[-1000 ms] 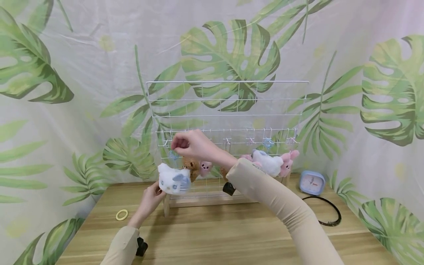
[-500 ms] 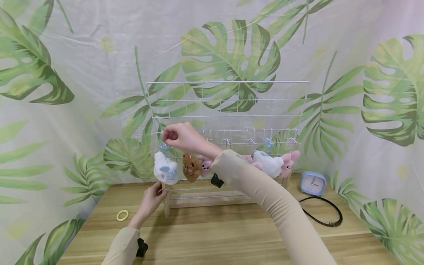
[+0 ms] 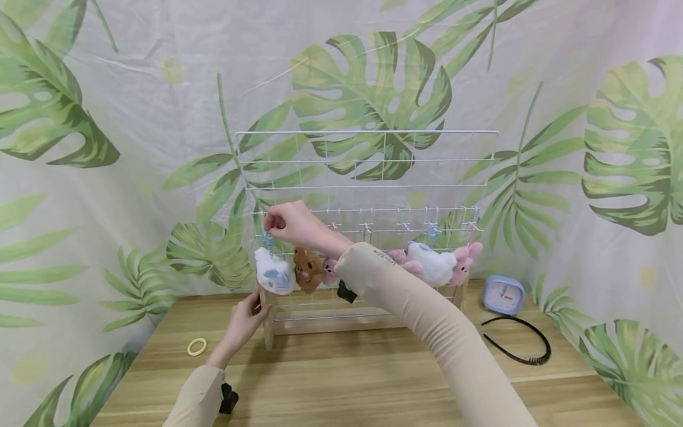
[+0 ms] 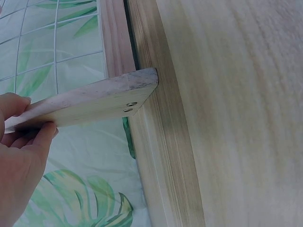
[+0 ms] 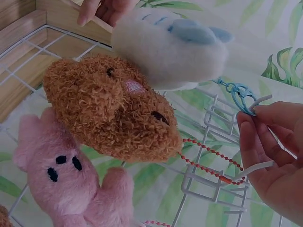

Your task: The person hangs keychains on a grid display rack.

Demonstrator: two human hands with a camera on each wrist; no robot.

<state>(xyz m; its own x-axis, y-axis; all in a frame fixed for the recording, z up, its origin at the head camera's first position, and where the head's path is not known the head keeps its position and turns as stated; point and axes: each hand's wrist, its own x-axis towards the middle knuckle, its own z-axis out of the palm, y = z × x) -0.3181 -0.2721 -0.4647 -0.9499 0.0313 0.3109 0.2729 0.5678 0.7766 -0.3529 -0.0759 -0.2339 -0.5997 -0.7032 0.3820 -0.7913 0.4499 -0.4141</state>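
My right hand [image 3: 296,222] is at the left side of the white wire rack [image 3: 368,131], pinching the blue key ring [image 5: 240,97] of a white plush cat-head keychain [image 3: 274,273]. In the right wrist view, the ring is at the tip of a white hook [image 5: 263,99], and the plush hangs from its blue chain. Beside it hangs a brown curly plush bear [image 5: 111,109] on a red bead chain [image 5: 213,147]. My left hand [image 3: 242,323] grips the rack's wooden side post [image 4: 94,97] between thumb and fingers.
A pink plush [image 5: 66,175] hangs past the bear; another white plush [image 3: 429,264] and a pink rabbit [image 3: 465,264] hang at the right. On the table [image 3: 341,379] lie a yellow ring [image 3: 197,338], a blue clock [image 3: 504,295] and a black headband [image 3: 544,338].
My right hand has moved left and up to the rack's left end with the white plush, then slightly back right and down. The brown bear has come into fuller view. My left hand stays put.
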